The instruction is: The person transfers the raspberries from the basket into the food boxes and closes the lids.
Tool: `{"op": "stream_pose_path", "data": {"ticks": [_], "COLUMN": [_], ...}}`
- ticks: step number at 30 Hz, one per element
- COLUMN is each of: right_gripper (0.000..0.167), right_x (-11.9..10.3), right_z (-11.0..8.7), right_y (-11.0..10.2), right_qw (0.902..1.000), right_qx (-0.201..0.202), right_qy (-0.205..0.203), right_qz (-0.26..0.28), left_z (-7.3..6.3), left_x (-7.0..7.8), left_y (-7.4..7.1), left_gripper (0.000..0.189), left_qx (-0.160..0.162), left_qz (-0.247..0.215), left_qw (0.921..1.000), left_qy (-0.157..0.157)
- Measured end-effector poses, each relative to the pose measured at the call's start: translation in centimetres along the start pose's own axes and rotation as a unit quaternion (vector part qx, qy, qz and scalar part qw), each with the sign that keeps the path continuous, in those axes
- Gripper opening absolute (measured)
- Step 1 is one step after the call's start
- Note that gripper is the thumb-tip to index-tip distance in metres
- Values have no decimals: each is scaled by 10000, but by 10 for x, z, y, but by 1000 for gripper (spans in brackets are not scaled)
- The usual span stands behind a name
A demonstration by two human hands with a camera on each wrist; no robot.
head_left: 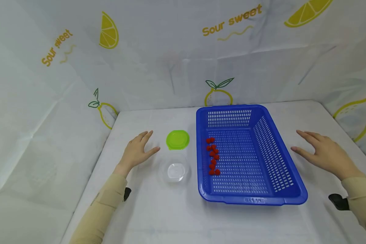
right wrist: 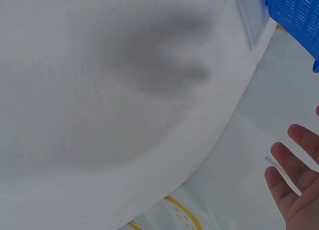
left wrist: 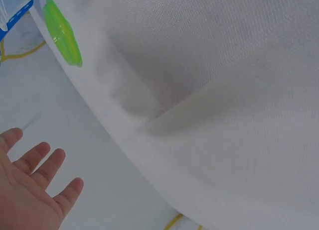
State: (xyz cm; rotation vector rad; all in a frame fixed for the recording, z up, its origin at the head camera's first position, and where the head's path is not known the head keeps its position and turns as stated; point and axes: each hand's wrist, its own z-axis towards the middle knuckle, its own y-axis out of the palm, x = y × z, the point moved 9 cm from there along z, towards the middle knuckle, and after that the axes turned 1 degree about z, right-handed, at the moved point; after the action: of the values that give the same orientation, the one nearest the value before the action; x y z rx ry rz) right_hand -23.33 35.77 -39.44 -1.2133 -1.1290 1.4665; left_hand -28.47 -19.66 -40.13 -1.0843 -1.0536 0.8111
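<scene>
My left hand (head_left: 136, 151) hovers over the table with fingers spread, holding nothing. Just right of it lies a bright green lid (head_left: 178, 140), and nearer the front stands a clear round plastic container (head_left: 176, 172). On the other side, my right hand (head_left: 326, 154) is held out with straight fingers to the right of a blue plastic basket (head_left: 293, 162), apart from it. Several small red pieces (head_left: 212, 154) lie in a rough column along the basket's left side; their kind is too small to make out. The left wrist view also catches the green lid (left wrist: 63, 33).
A white cloth (head_left: 158, 220) covers the table, and a white sheet with lemon prints (head_left: 170, 61) hangs behind and at the sides. The basket's raised walls stand between the container and my right hand.
</scene>
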Motion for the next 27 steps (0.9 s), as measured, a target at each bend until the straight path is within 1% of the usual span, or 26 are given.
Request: {"op": "stream_pose_path", "data": {"ticks": [3,7,13,16,19,23,27], "right_gripper": [78,73,65,62,59,55,51], "right_x": [-4,-7,-16,-22,-30,-45,-61], "right_z": [0,-1,-3,-2,-2,-1,0], "right_y": [-3,-7,-17,-23,-29,-38,-49], "right_qw": [10000,9999,9999,9998,9995,9989,9974], "right_qx": [-13,-54,57,114,205,285,386], "right_qy": [34,99,121,121,67,-69,-243], "right_qz": [13,39,81,130,223,369,559], "left_z": [-1,-2,-8,-11,-15,-21,-25], "left_x": [2,2,6,8,10,15,25], "left_y": [0,3,6,7,11,17,25], "left_gripper": [75,75,73,72,71,73,79], "left_qx": [-9,-132,-331,-427,-535,-681,-784], "left_qz": [-122,-249,-486,-721,-1110,-1744,-2217], "left_qw": [9999,9996,9982,9964,9923,9823,9715], "left_qy": [8,-22,-64,-105,-106,-2,287]}}
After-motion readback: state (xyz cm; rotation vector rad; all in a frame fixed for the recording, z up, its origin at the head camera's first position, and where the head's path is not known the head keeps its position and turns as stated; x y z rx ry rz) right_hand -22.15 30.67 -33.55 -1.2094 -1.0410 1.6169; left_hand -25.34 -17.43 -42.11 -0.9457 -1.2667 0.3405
